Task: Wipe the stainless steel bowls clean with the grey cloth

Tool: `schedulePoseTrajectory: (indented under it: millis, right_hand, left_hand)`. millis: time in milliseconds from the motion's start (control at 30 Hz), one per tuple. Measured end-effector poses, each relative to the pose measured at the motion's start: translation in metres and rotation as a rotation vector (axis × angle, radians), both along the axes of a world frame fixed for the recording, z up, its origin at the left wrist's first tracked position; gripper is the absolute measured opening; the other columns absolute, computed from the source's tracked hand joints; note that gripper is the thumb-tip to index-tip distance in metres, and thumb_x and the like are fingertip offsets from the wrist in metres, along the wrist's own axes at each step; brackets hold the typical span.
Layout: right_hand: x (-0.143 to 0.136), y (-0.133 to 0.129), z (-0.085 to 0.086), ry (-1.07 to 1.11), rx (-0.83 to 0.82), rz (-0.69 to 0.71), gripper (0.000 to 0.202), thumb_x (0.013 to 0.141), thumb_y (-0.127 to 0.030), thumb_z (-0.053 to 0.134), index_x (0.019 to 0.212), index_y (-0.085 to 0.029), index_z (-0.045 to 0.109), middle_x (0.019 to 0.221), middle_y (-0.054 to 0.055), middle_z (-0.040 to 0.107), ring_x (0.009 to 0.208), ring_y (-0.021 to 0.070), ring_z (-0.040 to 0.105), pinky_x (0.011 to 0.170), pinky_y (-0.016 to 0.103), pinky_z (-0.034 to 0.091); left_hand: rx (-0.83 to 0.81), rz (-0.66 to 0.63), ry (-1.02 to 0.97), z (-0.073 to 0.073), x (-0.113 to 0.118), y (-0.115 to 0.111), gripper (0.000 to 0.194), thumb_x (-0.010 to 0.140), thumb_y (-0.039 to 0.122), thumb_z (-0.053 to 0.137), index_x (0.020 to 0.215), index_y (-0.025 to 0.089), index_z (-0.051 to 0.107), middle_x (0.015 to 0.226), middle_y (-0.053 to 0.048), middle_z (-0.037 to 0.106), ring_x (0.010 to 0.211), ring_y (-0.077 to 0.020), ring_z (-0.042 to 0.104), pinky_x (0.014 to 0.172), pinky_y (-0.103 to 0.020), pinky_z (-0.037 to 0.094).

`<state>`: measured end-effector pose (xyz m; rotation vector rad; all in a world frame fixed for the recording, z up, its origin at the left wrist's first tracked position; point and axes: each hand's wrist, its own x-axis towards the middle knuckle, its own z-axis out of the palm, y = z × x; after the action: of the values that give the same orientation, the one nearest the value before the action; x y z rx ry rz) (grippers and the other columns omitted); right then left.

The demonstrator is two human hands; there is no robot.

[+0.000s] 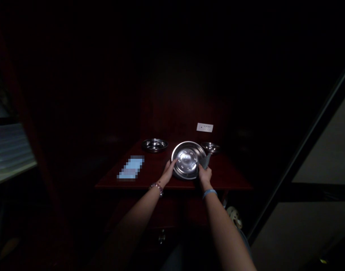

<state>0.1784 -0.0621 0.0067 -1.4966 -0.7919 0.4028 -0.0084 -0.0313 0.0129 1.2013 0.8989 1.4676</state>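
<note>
Shadow swallows the far wall (172, 113); steel bowl (187, 159) tilts between left hand (168, 172), gripping it, and right hand (205, 174), clutching partly hidden cloth (204, 161).

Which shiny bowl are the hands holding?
The middle metal bowl, tilted between the left hand and right hand; the left bowl and right bowl sit untouched on the red tabletop.

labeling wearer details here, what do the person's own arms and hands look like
The left hand and right hand are ungloved, the visible forearms sleeveless. The left wears a beaded bracelet, the right a light-blue wristband.
</note>
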Motion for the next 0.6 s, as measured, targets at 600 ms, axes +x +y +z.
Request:
schedulePoseTrajectory:
  millis: [600]
  right_hand:
    - [-0.010,0.001,0.003,0.159,-0.031,-0.071,0.043,0.081,-0.036,0.063,0.112,-0.009,0.074,0.105,0.020,0.077,0.099,0.0339,0.075,0.079,0.037,0.059]
  left_hand:
    - [0.152,-0.259,0.037,0.001,0.006,-0.001,0.061,0.063,0.029,0.083,0.120,0.017,0.067,0.130,-0.012,0.069,0.128,-0.0315,0.058,0.117,-0.046,0.037]
